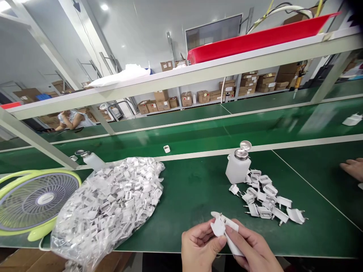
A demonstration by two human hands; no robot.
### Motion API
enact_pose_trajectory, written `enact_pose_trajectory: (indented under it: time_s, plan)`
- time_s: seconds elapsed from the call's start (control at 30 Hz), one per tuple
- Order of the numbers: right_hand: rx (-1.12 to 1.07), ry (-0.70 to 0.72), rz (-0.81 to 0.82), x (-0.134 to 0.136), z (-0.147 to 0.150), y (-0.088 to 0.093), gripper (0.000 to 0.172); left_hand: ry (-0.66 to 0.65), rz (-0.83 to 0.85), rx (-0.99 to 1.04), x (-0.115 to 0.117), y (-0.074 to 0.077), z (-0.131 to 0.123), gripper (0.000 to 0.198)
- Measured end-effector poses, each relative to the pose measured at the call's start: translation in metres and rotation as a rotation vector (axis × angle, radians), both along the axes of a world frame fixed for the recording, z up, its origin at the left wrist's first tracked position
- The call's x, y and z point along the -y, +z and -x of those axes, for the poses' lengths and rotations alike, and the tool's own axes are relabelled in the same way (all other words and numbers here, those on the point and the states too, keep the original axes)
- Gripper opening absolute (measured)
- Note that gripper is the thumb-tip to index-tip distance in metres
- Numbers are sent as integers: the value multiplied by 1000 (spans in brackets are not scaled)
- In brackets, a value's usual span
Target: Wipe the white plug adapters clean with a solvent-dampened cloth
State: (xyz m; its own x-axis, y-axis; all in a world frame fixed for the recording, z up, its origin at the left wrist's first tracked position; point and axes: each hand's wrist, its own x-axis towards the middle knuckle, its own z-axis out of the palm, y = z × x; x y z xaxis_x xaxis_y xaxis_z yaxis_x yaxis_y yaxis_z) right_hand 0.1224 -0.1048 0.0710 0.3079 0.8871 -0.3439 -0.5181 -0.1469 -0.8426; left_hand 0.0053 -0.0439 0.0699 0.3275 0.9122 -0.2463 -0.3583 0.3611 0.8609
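Both hands meet low in the view, near the bench's front edge. My left hand point(200, 245) is closed, thumb and fingers pinching a small white piece point(217, 227) with a rounded, uneven outline; whether it is cloth or plastic I cannot tell. It lies against a white plug charger point(234, 243) with metal pins, which my right hand point(251, 245) grips, thumb along its side. Beyond my right hand lies a loose pile of white plug adapters point(266, 198). Behind the pile stands a white dispenser bottle point(238, 168) with its metal lid raised.
A clear bag point(113, 200) full of white plug parts lies left, beside a green-rimmed fan point(39, 200) and a second bottle point(95, 160). One small white part point(166, 149) sits on the green belt point(195, 136). Another person's hand point(353, 168) is at right. A shelf carries a red tray point(255, 41).
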Motion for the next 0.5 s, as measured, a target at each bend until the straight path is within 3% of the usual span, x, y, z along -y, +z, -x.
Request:
enact_pose_trajectory:
  time_s: [0.23,0.37,0.5]
  plan:
    - [-357,-284,202,6,-12,-12,41,-90,466,338,-1,6,-3,40]
    - [-425,-294,133,11,-21,-15,30,-160,504,402,-3,8,0,40]
    - [-398,-333,177,15,-24,-12,42,-279,521,487,-7,5,6,39]
